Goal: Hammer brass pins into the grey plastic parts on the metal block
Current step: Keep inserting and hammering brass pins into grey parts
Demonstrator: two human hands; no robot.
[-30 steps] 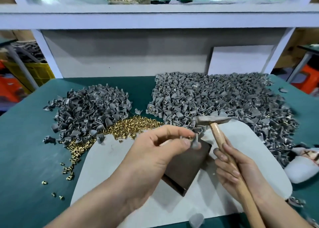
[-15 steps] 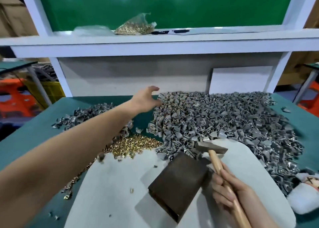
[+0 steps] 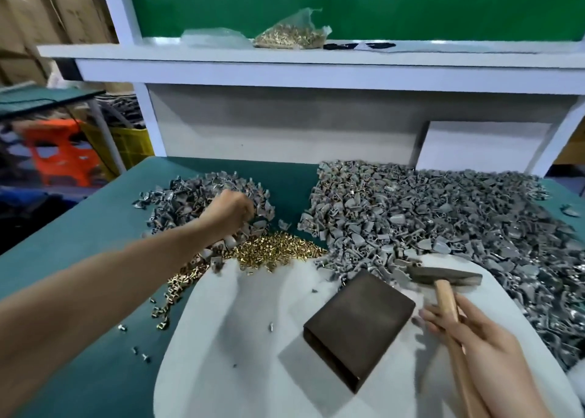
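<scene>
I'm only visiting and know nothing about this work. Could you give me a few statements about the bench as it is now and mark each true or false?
1. The right hand holds the hammer by its wooden handle. True.
2. A grey part sits on the metal block. False: the block's top is bare.
3. The left hand is at the smaller grey pile. True.
4. The loose brass pins lie right of the block. False: they lie to its left and farther back.
5. A bag of brass pins lies on the shelf. True.
</scene>
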